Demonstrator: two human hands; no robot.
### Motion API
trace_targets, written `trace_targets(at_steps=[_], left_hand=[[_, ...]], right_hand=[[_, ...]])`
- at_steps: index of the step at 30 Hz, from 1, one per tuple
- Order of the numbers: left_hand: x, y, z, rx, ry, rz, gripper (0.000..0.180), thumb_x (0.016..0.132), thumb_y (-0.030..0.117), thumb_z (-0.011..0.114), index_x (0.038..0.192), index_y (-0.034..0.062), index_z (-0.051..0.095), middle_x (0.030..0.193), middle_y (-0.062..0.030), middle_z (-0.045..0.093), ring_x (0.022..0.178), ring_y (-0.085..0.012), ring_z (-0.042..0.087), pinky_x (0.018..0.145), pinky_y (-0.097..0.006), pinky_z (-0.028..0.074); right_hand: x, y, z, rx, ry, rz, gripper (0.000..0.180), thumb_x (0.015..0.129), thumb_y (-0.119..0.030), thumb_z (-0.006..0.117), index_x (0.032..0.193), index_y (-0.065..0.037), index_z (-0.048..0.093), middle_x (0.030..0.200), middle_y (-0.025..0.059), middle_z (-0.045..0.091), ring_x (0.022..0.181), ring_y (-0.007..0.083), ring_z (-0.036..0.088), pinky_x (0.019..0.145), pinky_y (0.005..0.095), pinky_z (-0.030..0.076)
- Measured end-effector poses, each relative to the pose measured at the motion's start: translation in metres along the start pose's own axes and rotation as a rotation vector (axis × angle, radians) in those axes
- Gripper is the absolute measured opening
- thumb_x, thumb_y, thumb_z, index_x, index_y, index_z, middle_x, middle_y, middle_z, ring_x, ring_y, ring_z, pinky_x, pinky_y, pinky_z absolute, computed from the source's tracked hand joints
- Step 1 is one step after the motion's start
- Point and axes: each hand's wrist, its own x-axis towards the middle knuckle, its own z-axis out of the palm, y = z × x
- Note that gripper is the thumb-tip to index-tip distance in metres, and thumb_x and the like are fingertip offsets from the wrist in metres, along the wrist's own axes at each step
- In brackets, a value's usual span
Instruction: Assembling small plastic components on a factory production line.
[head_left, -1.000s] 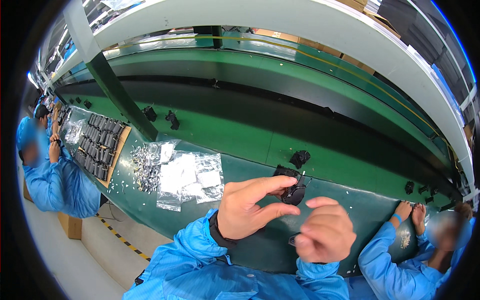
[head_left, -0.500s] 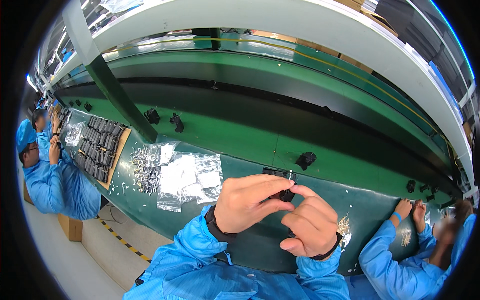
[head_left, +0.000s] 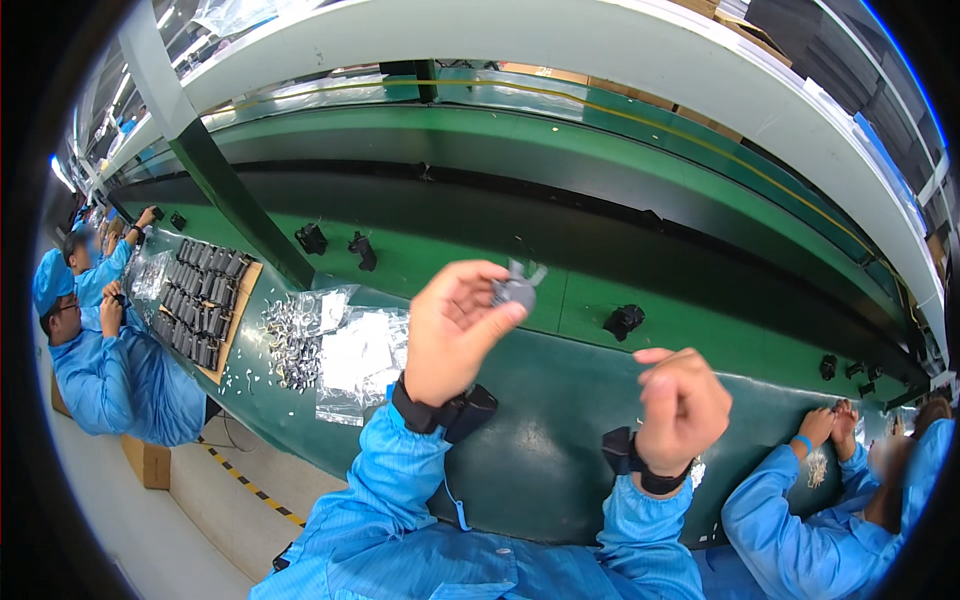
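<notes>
My left hand (head_left: 450,325) is raised over the bench's far edge, in front of the green conveyor belt. Between its thumb and fingers sits a small dark grey rounded part (head_left: 517,290) with two prongs sticking up. My right hand (head_left: 685,405) hangs apart from it, to the right above the bench. Its index finger points left, the thumb stands off, the other fingers curl loosely, and nothing shows in them. Both wrists wear black straps, with a black block (head_left: 470,413) by the left one and a black piece (head_left: 618,450) by the right.
Black parts, one of them (head_left: 624,321) straight ahead, stand on the green belt (head_left: 570,285). Left on the green bench (head_left: 530,480) are clear bags (head_left: 350,365), loose small pieces (head_left: 290,345) and a board of black units (head_left: 205,300). A post (head_left: 240,210) rises there. Co-workers sit both sides.
My hands, together at the part before, have separated. The left rose toward the belt with the part; the right drew away rightward. Black parts on the belt shifted slightly right.
</notes>
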Motion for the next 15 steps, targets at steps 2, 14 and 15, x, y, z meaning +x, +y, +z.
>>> trace_targets(at_steps=[2,14,15], left_hand=[[0.011,-0.013,-0.014,-0.010,0.085,0.051,0.032,0.094,-0.003,0.070,0.121,0.0000,0.053,0.116,-0.0115,0.068,0.103,-0.0155,0.068,0.089,-0.029,0.057],[0.013,-0.084,0.005,-0.232,-0.072,-0.299,0.030,0.100,0.001,0.065,0.125,0.0057,0.050,0.113,-0.0071,0.067,0.102,-0.0157,0.068,0.091,-0.033,0.058],[0.015,-0.090,-0.001,-0.216,-0.019,-0.320,0.029,0.100,0.001,0.064,0.125,0.0057,0.051,0.114,-0.0073,0.066,0.103,-0.0160,0.068,0.091,-0.034,0.059]], right_hand=[[0.001,0.005,-0.010,-0.152,0.096,0.263,0.007,0.090,-0.002,0.070,0.086,0.003,0.066,0.078,0.0109,0.068,0.069,0.0175,0.064,0.066,0.0266,0.049],[-0.015,0.089,0.015,-0.668,-0.332,0.373,0.067,0.079,-0.012,0.083,0.139,-0.002,0.055,0.149,0.0257,0.046,0.135,0.0442,0.046,0.112,0.0486,0.042],[-0.019,0.106,0.012,-0.730,-0.268,0.405,0.067,0.077,-0.011,0.083,0.139,-0.003,0.056,0.150,0.0252,0.044,0.135,0.0450,0.045,0.110,0.0485,0.044]])
